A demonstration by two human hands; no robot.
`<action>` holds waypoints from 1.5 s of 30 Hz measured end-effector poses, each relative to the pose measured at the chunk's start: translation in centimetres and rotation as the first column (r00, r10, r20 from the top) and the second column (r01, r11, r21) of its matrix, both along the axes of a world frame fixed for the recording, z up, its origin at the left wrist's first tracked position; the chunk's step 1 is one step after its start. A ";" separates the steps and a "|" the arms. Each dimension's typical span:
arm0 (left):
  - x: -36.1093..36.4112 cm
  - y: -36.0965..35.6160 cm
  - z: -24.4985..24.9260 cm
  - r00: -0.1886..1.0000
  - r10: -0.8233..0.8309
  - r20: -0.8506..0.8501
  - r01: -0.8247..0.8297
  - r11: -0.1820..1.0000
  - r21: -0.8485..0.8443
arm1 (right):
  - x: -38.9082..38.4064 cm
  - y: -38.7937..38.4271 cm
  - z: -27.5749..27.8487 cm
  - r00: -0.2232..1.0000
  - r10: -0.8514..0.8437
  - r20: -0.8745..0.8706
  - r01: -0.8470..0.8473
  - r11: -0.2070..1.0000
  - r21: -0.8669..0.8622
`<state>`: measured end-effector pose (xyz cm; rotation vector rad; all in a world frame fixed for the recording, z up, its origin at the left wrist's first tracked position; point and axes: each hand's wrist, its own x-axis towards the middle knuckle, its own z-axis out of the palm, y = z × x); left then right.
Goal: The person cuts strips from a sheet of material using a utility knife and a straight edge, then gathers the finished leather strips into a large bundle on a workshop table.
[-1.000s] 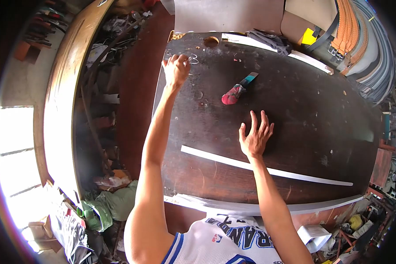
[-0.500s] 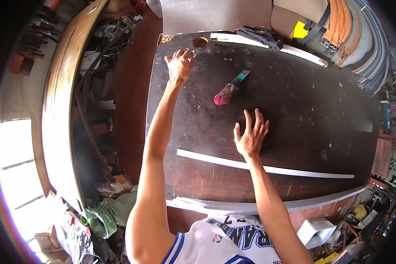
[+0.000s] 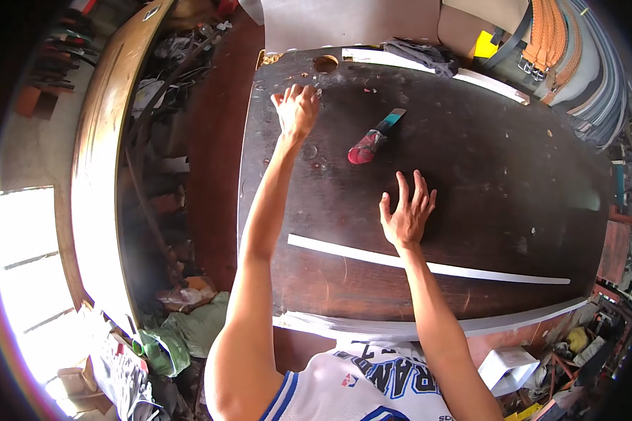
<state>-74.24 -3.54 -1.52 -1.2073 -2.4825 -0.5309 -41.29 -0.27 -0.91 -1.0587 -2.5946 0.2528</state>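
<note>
Head cam view: looks like early days to me. The long thin white strip (image 3: 470, 272) lies flat and in one piece across the near side of the dark brown scuffed wooden table (image 3: 512, 175), and the right forearm crosses over it. The cutter with a red-pink wrapped handle and teal tip (image 3: 373, 140) sits untouched between the two hands.

Right hand (image 3: 406, 214): grip wide open, fingers spread, palm flat on the table, holding nothing. Left hand (image 3: 297, 109) is stretched toward the far left edge with its fingers curled down onto the wood. I can't tell if that grip has pinched anything.

The table's matte, scratched and flecked with pale spots, with a round hole (image 3: 326, 64) near the far edge.
</note>
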 end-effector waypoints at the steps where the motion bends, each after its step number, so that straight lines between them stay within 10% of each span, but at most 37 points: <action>1: -0.1 -0.3 0.0 1.000 0.003 0.000 -0.003 1.000 -0.002 | -0.1 -0.1 0.0 1.000 0.003 0.000 -0.003 1.000 -0.002; 35: -0.3 3.7 -0.3 0.993 -0.044 -0.106 0.044 0.999 0.000 | 0.0 0.1 0.1 0.999 -0.014 0.032 0.016 0.999 -0.042; 45: 2.4 -1.4 2.8 0.966 0.077 0.248 -0.140 0.958 0.249 | 0.0 0.0 0.1 1.000 -0.002 0.009 0.002 1.000 -0.010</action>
